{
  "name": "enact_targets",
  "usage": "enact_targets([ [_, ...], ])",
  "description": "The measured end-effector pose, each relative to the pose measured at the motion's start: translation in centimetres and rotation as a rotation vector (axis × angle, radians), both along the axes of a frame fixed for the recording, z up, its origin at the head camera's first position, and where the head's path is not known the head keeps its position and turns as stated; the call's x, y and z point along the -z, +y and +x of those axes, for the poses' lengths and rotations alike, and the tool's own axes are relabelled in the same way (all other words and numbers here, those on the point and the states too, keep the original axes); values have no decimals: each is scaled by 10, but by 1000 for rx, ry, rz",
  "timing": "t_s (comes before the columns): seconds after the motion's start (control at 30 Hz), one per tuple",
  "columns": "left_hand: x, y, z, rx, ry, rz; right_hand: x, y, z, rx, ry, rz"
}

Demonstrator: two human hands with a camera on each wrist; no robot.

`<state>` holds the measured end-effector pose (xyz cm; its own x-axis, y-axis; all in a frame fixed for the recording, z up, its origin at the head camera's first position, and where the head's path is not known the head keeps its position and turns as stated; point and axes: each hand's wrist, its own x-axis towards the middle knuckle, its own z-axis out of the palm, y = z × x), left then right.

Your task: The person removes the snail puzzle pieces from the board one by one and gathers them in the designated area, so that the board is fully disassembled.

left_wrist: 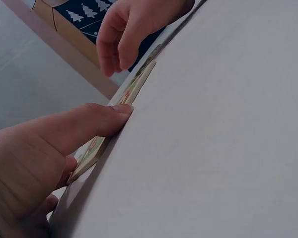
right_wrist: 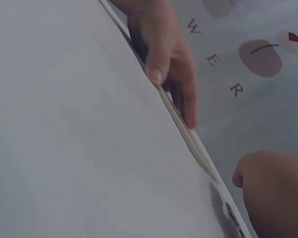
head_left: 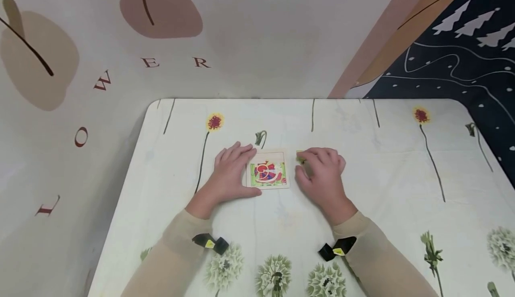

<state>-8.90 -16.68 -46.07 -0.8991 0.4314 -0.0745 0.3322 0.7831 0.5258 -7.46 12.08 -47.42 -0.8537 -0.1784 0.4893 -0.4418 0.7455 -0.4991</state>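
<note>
A small square wooden puzzle board point(head_left: 267, 156) with a colourful red, purple and green picture lies flat on the table. My left hand point(head_left: 231, 172) grips its left side, the thumb along the near edge and the fingers at the far edge. In the left wrist view, the left thumb point(left_wrist: 102, 119) presses the board's edge. To the right of the board, my right hand point(head_left: 323, 176) hovers with bent fingers, thumb and index apart. A small green patch, perhaps a flat piece point(head_left: 299, 157), shows by its index finger, mostly hidden beneath the hand.
A white cloth with printed flowers covers the table point(head_left: 382, 167). Beyond its far edge is a pale printed surface point(head_left: 273, 64) with letters and fruit shapes. Dark fabric with white trees point(head_left: 454, 69) lies at the far right. Both wrists wear black straps point(head_left: 339, 248).
</note>
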Motion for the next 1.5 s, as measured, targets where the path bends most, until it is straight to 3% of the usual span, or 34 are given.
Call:
enact_targets([
  [0.37,-1,-1,0,4,21,-3,1,-40,1,-63,-37,-21],
  [0.87,-6,2,3,9,44,0,0,-77,0,-151,-135,67],
  [1.5,-3,2,4,0,62,-15,1,-87,1,-114,-185,75],
])
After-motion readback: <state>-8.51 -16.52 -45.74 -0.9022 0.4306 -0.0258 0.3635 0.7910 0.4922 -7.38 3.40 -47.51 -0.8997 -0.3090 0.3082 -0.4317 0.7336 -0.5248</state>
